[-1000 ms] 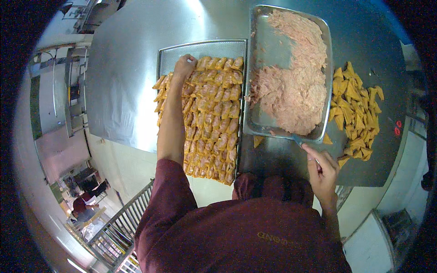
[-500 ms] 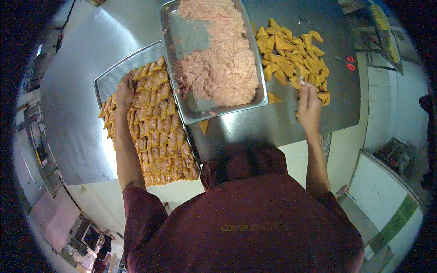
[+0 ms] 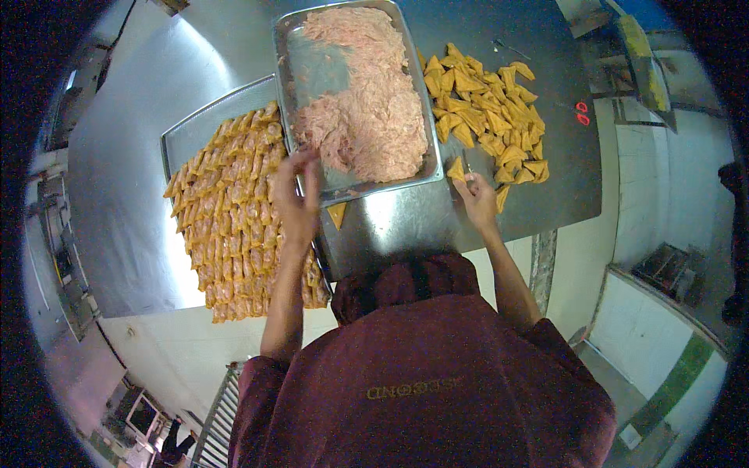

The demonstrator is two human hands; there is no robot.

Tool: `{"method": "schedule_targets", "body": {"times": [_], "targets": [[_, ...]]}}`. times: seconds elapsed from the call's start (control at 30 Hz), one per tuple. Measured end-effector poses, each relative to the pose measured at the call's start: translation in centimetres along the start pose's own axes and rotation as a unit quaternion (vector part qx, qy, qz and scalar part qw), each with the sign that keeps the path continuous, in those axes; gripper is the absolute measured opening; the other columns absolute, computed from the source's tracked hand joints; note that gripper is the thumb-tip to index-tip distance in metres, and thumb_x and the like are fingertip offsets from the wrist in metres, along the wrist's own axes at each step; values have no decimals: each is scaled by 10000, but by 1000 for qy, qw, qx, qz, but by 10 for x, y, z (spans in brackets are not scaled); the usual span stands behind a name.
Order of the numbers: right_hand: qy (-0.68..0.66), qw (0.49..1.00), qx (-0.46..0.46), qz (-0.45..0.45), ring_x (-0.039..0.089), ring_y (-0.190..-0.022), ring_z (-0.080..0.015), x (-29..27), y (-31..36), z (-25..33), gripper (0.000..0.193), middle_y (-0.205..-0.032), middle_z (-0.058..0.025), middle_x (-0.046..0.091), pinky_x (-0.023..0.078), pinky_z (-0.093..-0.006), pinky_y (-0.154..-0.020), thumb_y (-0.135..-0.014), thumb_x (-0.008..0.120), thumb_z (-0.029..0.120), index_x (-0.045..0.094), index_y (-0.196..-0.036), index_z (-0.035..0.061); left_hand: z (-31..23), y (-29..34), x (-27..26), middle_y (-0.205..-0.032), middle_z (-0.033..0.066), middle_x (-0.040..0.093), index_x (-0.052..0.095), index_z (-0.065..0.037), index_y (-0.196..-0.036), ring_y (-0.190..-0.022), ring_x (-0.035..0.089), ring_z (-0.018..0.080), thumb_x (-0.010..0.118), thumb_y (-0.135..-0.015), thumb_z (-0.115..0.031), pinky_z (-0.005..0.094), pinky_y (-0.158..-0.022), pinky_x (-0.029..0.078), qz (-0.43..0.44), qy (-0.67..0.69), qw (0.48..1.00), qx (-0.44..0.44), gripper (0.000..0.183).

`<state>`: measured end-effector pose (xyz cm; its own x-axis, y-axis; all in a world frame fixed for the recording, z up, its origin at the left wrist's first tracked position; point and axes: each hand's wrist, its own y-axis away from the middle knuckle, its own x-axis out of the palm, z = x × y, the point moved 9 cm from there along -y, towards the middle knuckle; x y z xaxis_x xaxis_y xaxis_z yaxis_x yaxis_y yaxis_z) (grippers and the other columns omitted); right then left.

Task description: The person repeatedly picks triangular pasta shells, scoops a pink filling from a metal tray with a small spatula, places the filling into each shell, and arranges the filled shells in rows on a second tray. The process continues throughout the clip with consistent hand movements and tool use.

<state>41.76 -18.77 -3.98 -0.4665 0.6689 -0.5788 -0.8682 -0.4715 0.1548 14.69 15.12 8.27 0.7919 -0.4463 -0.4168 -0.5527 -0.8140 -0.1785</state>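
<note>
My left hand (image 3: 299,191) is over the near left rim of a metal tray (image 3: 438,176) of pink minced meat (image 3: 382,117), fingers apart, with nothing visible in them. My right hand (image 3: 478,196) is closed round a small, thin, shiny tool (image 3: 468,166), whose kind is unclear. Its fingertips touch a single golden-brown fried tofu triangle (image 3: 457,169) on the table beside the tray's near right corner. Right of the tray, more tofu triangles (image 3: 488,101) lie in a heap. Rows of filled tofu pieces (image 3: 234,210) cover a mesh rack (image 3: 211,111) on the left.
All this stands on a steel table (image 3: 125,195). One more tofu triangle (image 3: 337,214) lies by the tray's near edge. Red-handled scissors (image 3: 582,113) are near the table's right edge, and a thin metal tool (image 3: 511,50) lies beyond the heap.
My left hand has moved right, from the filled rows to the meat tray. My right hand has moved left, from the heap to the single tofu triangle.
</note>
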Motion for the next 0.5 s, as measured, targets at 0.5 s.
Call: {"method": "schedule_targets", "body": {"times": [0.5], "targets": [[-18, 988, -104, 113, 263, -588, -24, -12, 74, 230, 307, -654, 115, 343, 208, -275, -518, -908, 885, 200, 761, -1171, 102, -85, 69, 99, -988, 76, 718, 639, 33, -1368, -880, 647, 102, 667, -1079, -189, 306, -790, 547, 259, 316, 908, -97, 366]]}}
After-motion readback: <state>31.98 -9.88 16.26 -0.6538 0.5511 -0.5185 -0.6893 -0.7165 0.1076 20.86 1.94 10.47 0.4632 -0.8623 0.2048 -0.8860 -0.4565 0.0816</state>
